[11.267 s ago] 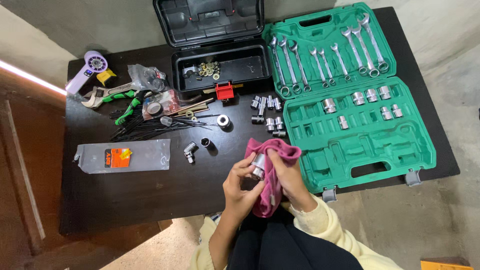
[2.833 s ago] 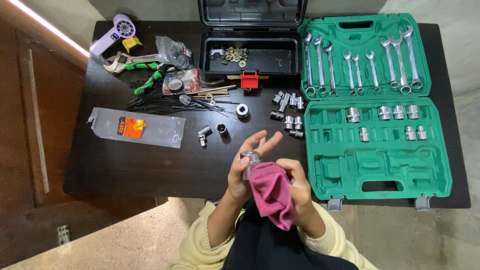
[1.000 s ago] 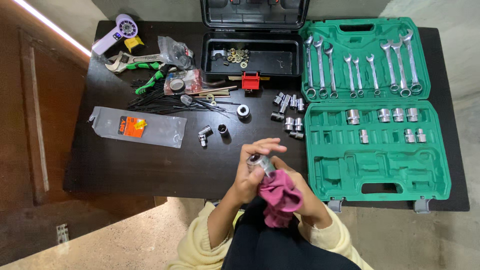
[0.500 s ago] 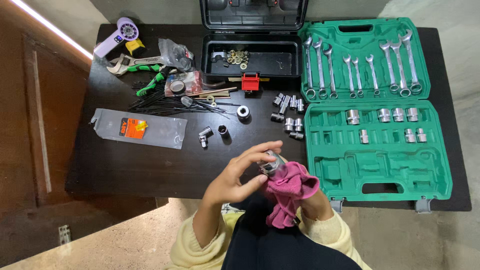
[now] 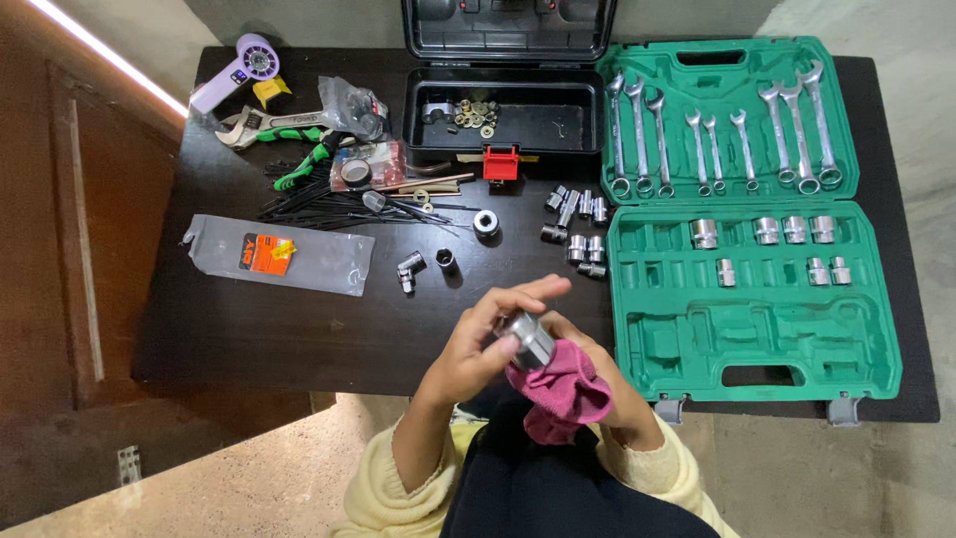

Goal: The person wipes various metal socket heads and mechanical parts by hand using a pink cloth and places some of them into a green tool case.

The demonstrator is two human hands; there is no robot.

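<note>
- Low in the frame's centre, the left hand [image 5: 476, 344] grips one chrome socket [image 5: 527, 337] with thumb and fingertips.
- The right hand [image 5: 607, 384] is bunched around one pink cloth [image 5: 560, 387], pressed against the socket's underside.
- Right of frame: one open green tool case [image 5: 757, 329] showing nine wrenches [image 5: 717, 139] and seven seated sockets [image 5: 767, 239].
- Seven loose sockets [image 5: 576, 224] cluster at frame centre on the dark table [image 5: 249, 329].

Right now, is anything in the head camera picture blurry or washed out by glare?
Head view: mostly sharp and evenly lit. The socket between the left hand and the pink cloth catches a bright highlight. A glowing light strip blows out at the upper left. The wrenches glint mildly but stay legible.
</note>
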